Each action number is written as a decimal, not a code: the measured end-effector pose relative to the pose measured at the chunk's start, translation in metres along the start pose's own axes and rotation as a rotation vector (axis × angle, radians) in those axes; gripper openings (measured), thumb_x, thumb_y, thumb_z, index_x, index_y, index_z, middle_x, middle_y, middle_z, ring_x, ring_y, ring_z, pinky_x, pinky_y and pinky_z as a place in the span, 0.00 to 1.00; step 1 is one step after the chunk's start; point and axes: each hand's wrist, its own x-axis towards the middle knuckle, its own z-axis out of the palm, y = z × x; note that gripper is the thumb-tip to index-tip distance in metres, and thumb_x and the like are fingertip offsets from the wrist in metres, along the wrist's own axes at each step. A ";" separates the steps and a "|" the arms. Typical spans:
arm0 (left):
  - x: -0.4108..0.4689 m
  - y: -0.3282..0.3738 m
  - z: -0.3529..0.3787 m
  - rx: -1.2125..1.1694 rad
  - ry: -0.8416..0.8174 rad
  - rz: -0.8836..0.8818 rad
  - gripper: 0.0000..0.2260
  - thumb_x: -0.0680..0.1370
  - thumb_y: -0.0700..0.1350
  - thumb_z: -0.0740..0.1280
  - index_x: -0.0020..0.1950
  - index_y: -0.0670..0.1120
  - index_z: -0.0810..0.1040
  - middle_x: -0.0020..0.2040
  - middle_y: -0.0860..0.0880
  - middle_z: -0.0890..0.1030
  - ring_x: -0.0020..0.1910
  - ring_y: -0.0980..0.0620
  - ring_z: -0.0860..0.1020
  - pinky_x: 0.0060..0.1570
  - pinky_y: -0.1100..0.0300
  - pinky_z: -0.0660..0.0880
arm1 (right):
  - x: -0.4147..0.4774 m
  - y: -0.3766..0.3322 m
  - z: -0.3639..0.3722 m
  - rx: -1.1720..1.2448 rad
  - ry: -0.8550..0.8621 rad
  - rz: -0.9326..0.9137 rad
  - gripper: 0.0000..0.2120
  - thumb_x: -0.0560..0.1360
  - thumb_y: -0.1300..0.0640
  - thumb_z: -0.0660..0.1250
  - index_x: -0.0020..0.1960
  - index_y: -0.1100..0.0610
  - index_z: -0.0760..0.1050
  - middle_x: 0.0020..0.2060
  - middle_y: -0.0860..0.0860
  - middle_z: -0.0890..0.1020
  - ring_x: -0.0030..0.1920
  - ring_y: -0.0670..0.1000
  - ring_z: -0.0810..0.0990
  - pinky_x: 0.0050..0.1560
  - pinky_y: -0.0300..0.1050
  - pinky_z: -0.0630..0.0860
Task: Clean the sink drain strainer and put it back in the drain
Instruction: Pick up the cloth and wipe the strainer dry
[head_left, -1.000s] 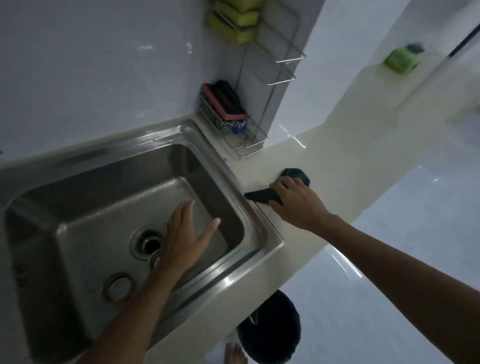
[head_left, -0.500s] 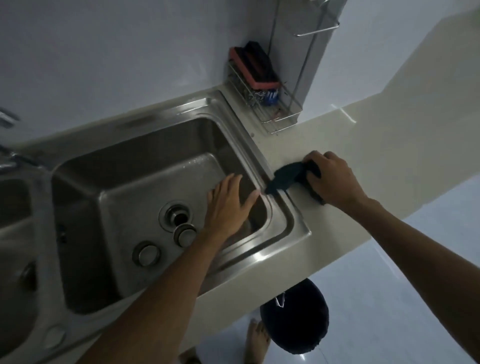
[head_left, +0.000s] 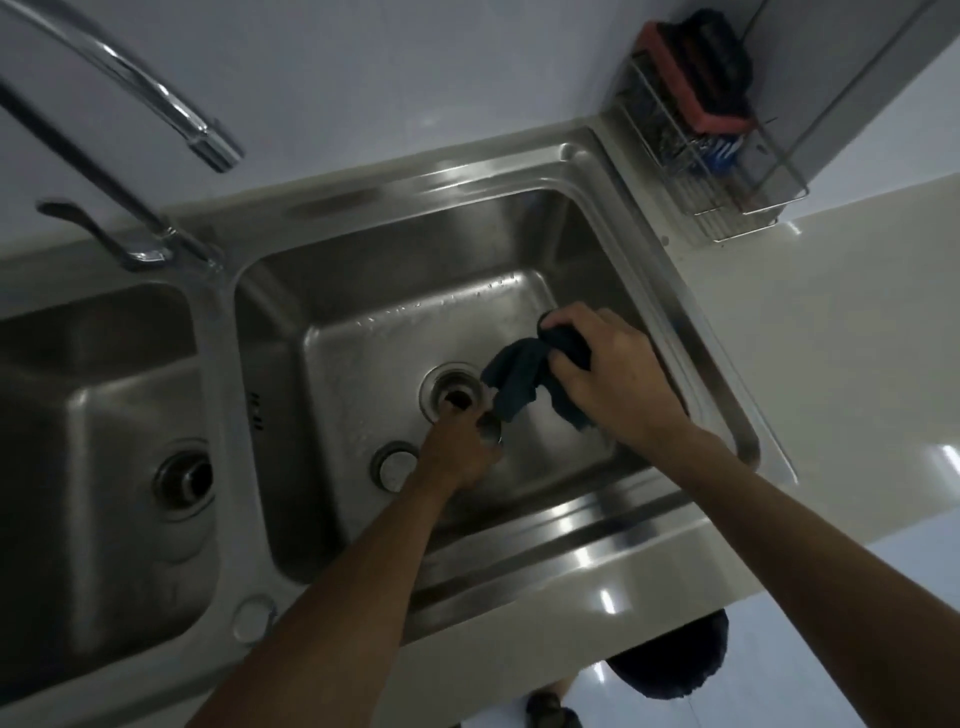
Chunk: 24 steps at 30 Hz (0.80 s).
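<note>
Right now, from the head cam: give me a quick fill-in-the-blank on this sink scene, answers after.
1. The dark cloth is held in the person's ____ hand.
2. The left hand is down in the ____ basin of the double sink.
3. The drain opening beside the left hand looks ____, with no strainer seated in it.
4. The wire rack stands on the counter at the sink's back ____ corner.

Answers: right; right; open; right

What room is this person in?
Most likely a kitchen: a steel double sink set in a pale counter, a curved tap, and a wire rack holding scrub sponges.
</note>
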 end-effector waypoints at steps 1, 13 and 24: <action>0.000 0.001 -0.011 -0.303 0.035 -0.099 0.26 0.76 0.52 0.73 0.74 0.53 0.74 0.66 0.48 0.76 0.58 0.46 0.81 0.52 0.53 0.80 | 0.001 -0.005 0.006 0.005 0.007 0.022 0.14 0.77 0.57 0.70 0.62 0.50 0.75 0.51 0.50 0.78 0.44 0.46 0.78 0.44 0.21 0.68; -0.039 0.000 -0.111 -1.720 -0.238 -0.441 0.26 0.79 0.64 0.65 0.54 0.42 0.86 0.49 0.40 0.87 0.42 0.43 0.87 0.42 0.52 0.84 | -0.022 -0.113 0.080 0.190 0.095 0.067 0.25 0.80 0.66 0.64 0.76 0.54 0.69 0.69 0.53 0.77 0.63 0.51 0.80 0.62 0.43 0.77; -0.056 0.040 -0.121 -1.804 -0.099 -0.376 0.24 0.81 0.61 0.66 0.62 0.42 0.85 0.56 0.43 0.86 0.53 0.44 0.86 0.55 0.53 0.83 | -0.004 -0.115 0.106 0.080 -0.029 -0.063 0.27 0.85 0.61 0.54 0.82 0.55 0.56 0.82 0.50 0.55 0.82 0.52 0.52 0.79 0.49 0.59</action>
